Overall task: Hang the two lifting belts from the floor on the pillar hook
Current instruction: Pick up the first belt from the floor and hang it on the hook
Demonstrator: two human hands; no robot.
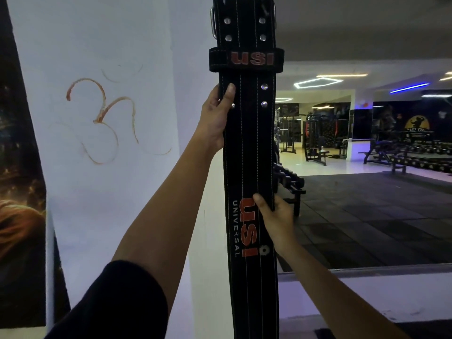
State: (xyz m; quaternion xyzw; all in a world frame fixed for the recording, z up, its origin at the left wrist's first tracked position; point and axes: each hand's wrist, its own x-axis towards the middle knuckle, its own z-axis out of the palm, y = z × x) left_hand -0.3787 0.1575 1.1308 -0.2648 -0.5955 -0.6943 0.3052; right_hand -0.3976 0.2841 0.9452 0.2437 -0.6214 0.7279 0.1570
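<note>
Black lifting belt (247, 148) hanging upright, white stitching, orange USI lettering

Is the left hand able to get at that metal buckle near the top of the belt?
Probably yes: the left hand already grips the belt just below the buckle, nothing between.

A lifting belt (247, 148) is held upright in front of the pillar (117, 167), its top running out of the frame above and its lower end below. The left hand (216, 118) is placed on the belt's left edge, high up, below the keeper loop (245, 59). The right hand (276, 220) is set on the belt's right edge, lower down. A poster (17, 167) is seen to the left of the pillar. To the right, behind the belt, a dumbbell rack (291, 182) stands, with benches (381, 152) and machines (315, 135) farther back.
</note>
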